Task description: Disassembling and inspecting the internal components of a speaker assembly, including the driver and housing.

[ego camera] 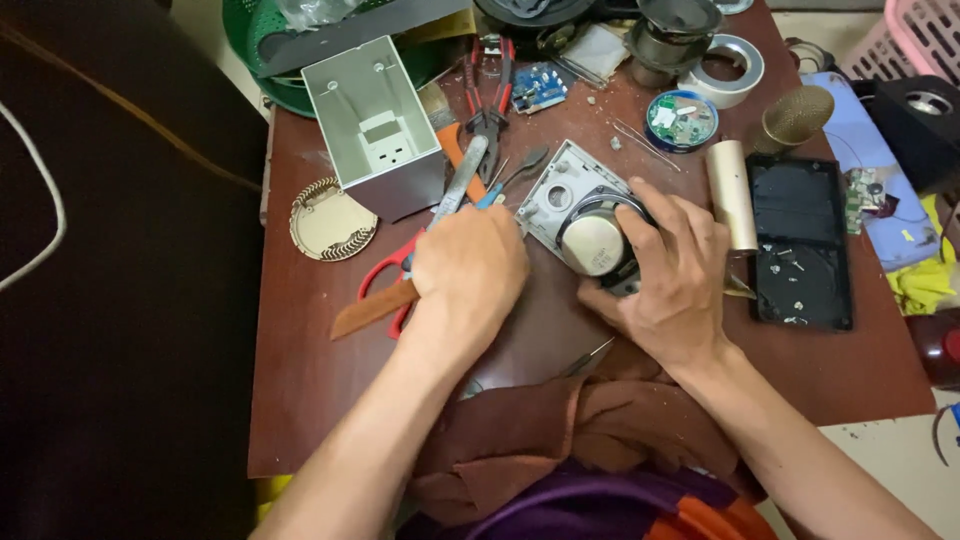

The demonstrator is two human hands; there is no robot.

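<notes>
Grey speaker plate [560, 195] lies at the middle of the table [300, 400], under the right hand [665, 270], whose fingers spread half open over its round magnet [592, 243]. Left hand [470, 265], just beside it toward the left edge, has its fingers closed around a metal tool [460, 185] whose long axis points to the far edge.

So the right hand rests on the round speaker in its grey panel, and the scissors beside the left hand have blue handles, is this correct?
Not quite. In the head view the scissors have red handles, not blue. The rest holds: the right hand rests on the round speaker in its grey panel, and the scissors lie beside the left hand.
</notes>
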